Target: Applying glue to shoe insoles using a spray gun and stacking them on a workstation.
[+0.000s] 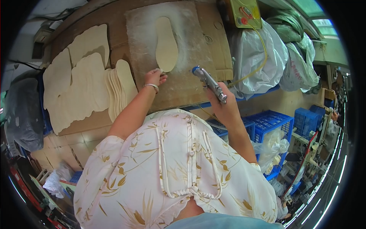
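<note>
Looking down past a floral blouse (141, 168) that hides the counter's near edge, this view shows two bare hands, well apart from each other. At 12 o'clock, a pale insole (166, 44) lies on a whitened sheet (141, 38) over the cardboard-covered counter (218, 45), its broader end toward the person. The left hand (153, 78), with a bracelet at the wrist, reaches that end from 11 o'clock; whether its fingertips pinch or merely touch the edge cannot be told. At 2 o'clock, the right hand (225, 102) is wrapped round a silver, blue-tipped spray gun (209, 84), its handle largely covered by the fingers. A yellow hose (265, 53) slips from sight near that hand; above, a yellow container (244, 11) is cut off by the top edge. Pale cut pieces (87, 80) overlap at 10 o'clock, the lower ones mostly covered. Whitish bags (259, 57) at 2 o'clock conceal their contents; reddish printing on one is too creased to read. Near 4 o'clock, blue crates (274, 118) are partly behind the right forearm, and the dark rim blurs the room beyond.
</note>
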`<state>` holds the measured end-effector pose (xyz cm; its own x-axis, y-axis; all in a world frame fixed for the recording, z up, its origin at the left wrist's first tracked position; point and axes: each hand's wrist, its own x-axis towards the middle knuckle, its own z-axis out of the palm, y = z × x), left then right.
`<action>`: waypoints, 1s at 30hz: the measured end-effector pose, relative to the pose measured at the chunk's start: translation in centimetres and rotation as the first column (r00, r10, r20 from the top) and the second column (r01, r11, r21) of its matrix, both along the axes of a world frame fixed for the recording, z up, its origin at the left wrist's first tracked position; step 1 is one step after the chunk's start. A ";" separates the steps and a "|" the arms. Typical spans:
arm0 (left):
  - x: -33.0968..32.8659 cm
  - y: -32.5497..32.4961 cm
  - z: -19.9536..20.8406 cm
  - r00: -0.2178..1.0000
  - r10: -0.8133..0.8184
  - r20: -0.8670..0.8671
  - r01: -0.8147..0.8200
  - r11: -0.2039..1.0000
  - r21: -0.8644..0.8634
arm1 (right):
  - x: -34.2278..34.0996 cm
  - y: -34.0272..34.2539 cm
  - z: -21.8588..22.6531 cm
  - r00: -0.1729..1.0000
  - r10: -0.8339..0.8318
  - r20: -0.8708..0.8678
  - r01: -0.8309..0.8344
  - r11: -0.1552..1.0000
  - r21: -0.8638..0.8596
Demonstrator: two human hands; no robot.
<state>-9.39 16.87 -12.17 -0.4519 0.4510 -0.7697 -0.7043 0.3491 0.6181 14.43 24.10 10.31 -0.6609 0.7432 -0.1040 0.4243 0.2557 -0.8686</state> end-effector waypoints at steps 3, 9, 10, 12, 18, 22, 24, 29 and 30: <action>0.1 0.0 0.1 1.000 0.002 -0.003 -0.002 1.000 -0.012 | 0.2 0.2 -0.1 0.988 -0.110 0.109 0.113 0.993 -0.024; 0.1 -0.2 0.0 1.000 0.016 -0.002 -0.016 1.000 -0.020 | 0.7 -0.3 -0.1 0.999 0.008 0.032 -0.006 0.999 -0.050; 0.0 -0.2 0.0 1.000 -0.002 0.007 0.002 1.000 -0.012 | 0.7 -0.1 -0.2 0.996 -0.041 0.080 0.044 0.998 -0.039; 0.1 -0.2 0.4 1.000 -0.018 0.014 0.019 1.000 -0.007 | 0.9 0.0 -0.3 0.988 -0.089 0.127 0.093 0.995 -0.028; 0.2 -0.4 0.3 1.000 -0.011 0.001 0.011 1.000 -0.007 | 1.0 -0.8 0.4 0.999 0.017 0.031 -0.015 0.998 -0.066; 0.4 -0.2 0.5 1.000 -0.020 0.016 0.020 1.000 0.003 | 1.7 -0.6 0.4 0.992 -0.052 0.118 0.057 0.998 -0.037; 0.3 -0.4 0.3 1.000 -0.016 0.015 0.016 1.000 -0.005 | 1.8 -1.1 0.6 0.997 0.029 0.065 -0.023 0.995 -0.097; 0.3 -0.5 0.1 1.000 -0.023 0.011 0.023 1.000 -0.006 | 2.1 -0.8 0.5 0.994 0.002 0.109 0.009 0.996 -0.093; 0.3 -0.5 0.2 1.000 -0.022 0.010 0.022 1.000 -0.007 | 2.3 -0.7 0.4 0.988 -0.031 0.155 0.038 0.998 -0.047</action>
